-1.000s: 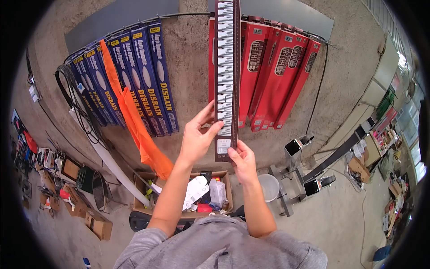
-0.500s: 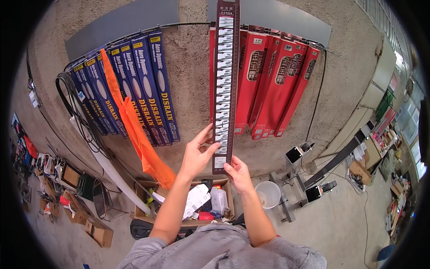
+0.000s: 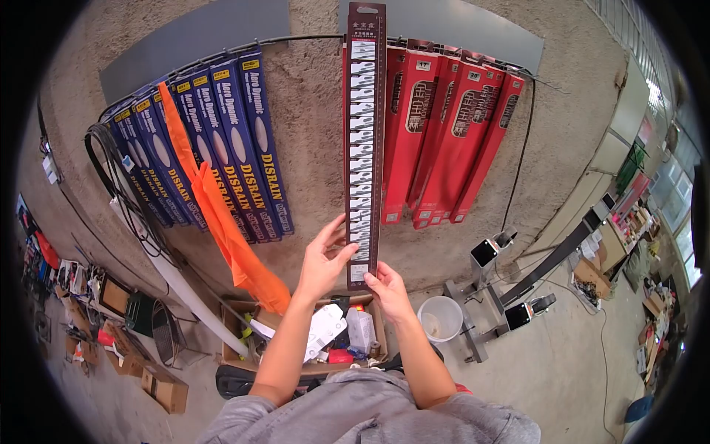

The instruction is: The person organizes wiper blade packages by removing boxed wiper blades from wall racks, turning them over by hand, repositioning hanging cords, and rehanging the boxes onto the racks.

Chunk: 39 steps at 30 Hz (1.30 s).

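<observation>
A long, narrow dark box with rows of small wiper pictures stands upright before me, its back side turned my way. My left hand grips its left edge near the lower end, thumb across the front. Lower down, my right hand pinches the bottom right corner. Behind the box, red boxes hang from a cable on the wall. Blue boxes hang to the left, with an orange cloth draped in front of them.
Below my hands is a cardboard box filled with packets. A clear plastic bucket stands to its right, beside a metal frame. A white pipe and black cables are on the left.
The dark box has shifted slightly left and down in view, showing more of its top end. Both hands still hold it in much the same places.
</observation>
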Each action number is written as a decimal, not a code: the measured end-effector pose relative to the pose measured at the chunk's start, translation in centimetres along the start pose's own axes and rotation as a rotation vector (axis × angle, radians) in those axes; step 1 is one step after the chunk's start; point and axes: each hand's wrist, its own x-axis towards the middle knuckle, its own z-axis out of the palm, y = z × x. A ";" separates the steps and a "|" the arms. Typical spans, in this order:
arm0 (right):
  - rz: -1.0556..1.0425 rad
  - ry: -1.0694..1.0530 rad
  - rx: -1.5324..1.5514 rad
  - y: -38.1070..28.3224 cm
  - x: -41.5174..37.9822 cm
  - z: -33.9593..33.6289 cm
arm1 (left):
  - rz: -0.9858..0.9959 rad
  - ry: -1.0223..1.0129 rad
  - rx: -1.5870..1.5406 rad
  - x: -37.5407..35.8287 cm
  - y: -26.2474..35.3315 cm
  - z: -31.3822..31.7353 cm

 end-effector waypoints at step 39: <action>-0.525 0.379 -0.659 0.7 0.4 0.5 | 0.026 0.016 0.121 -0.6 0.0 4.0</action>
